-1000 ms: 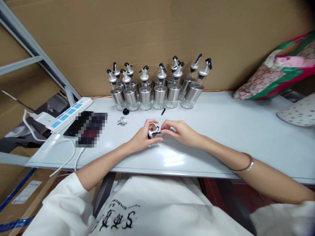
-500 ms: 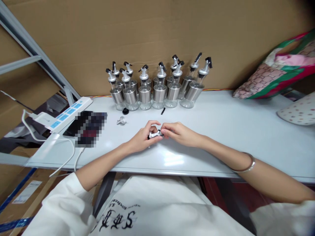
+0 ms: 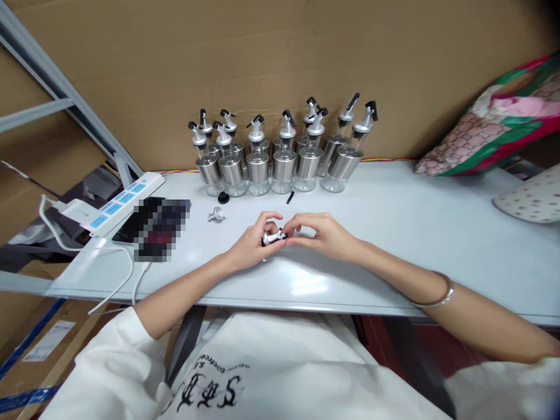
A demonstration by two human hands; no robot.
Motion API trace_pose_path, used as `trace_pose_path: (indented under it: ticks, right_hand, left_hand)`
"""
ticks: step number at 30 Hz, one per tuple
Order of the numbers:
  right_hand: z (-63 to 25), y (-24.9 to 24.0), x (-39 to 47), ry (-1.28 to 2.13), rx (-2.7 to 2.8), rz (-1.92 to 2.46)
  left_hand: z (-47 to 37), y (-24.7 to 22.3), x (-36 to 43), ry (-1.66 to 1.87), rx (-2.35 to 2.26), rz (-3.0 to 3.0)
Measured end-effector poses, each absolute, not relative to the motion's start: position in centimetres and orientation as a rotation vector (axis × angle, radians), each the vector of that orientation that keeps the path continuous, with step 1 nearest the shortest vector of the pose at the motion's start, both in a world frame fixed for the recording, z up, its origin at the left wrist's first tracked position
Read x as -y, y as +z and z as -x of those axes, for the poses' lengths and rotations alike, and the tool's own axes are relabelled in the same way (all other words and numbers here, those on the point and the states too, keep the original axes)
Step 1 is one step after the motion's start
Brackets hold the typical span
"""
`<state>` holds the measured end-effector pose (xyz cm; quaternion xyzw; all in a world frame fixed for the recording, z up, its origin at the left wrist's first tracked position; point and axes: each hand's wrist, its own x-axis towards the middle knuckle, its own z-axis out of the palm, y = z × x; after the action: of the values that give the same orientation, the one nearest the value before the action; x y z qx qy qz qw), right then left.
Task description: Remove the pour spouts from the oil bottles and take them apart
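My left hand (image 3: 252,244) holds a silver pour spout (image 3: 273,237) with a black base, lying sideways between thumb and fingers just above the table. My right hand (image 3: 321,236) meets the spout's tip, its thumb and index finger closed on the small black flip cap (image 3: 283,234) there. Farther back on the table lie a loose silver spout piece (image 3: 216,214), a black stopper (image 3: 223,198) and a thin black flip lever (image 3: 290,198).
Several glass oil bottles (image 3: 284,166) with steel sleeves and spouts stand at the back against cardboard. Left are a white power strip (image 3: 126,201), a cable and a phone with a pixelated area (image 3: 161,230). A patterned bag (image 3: 476,128) sits at the right.
My right fingers have shifted slightly and arch more over the spout's tip, so that more of its black end shows. My left hand has barely moved and keeps hold of the spout.
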<state>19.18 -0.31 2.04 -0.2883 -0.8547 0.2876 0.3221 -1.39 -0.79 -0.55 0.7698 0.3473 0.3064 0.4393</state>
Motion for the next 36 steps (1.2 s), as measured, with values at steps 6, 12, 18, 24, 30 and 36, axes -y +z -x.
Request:
trace_pose_path:
  ticks: [6,12,18,24,30,36]
  right_hand:
    - [-19.15,2.16,0.25,0.727,2.228,0.742]
    - [-19.01,2.16,0.32,0.733,2.207,0.796]
    - [-19.02,2.01,0.32,0.694,2.211,0.791]
    - [-18.99,1.83,0.34,0.700,2.205,0.754]
    - [-18.90,1.96,0.31,0.830,2.123,0.846]
    - [-18.90,2.08,0.24,0.951,2.071,0.905]
  left_hand:
    - [1.38,-0.46,0.81,0.786,-0.853,-1.935]
    - [1.33,-0.51,0.73,0.788,-0.829,-1.980]
    - [1.36,-0.50,0.75,0.788,-0.845,-2.023]
    - [1.38,-0.48,0.85,0.753,-0.849,-2.020]
    - [1.31,-0.46,0.80,0.772,-0.833,-2.004]
    - [1.34,-0.46,0.79,0.757,-0.844,-1.987]
